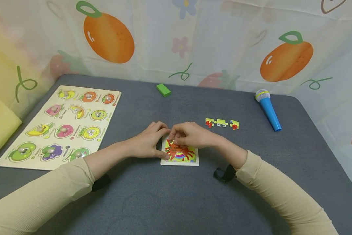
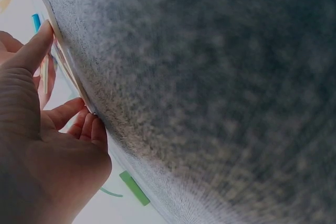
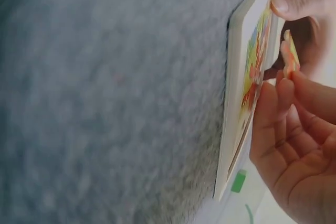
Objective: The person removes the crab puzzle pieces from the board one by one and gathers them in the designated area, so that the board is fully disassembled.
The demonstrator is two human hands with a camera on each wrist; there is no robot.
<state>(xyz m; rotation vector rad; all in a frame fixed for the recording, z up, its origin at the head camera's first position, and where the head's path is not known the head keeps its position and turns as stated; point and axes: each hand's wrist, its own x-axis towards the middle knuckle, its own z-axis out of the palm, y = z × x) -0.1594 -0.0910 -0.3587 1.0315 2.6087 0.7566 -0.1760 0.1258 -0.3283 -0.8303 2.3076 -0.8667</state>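
Note:
A small crab jigsaw puzzle board point(image 1: 180, 164) with a pale border lies flat in the middle of the table. Much of its red crab picture shows, while the hands cover its upper part. My left hand point(image 1: 147, 142) holds the board at its left side, thumb point(image 3: 281, 4) on the near part and fingertips by the far corner. Over the board's upper part, my right hand point(image 1: 193, 134) pinches a jigsaw piece point(image 3: 290, 53) between thumb and index finger, tilted up off the board. Three loose jigsaw pieces point(image 1: 221, 123) lie in a row to the right.
At the left lies a big wooden fruit peg puzzle point(image 1: 75, 122), partly behind the left forearm. A green block point(image 1: 163, 89) lies near the back edge. A blue toy microphone point(image 1: 270, 112) lies at the right. Printed cloth point(image 1: 164, 39) hangs behind the grey table point(image 1: 164, 202).

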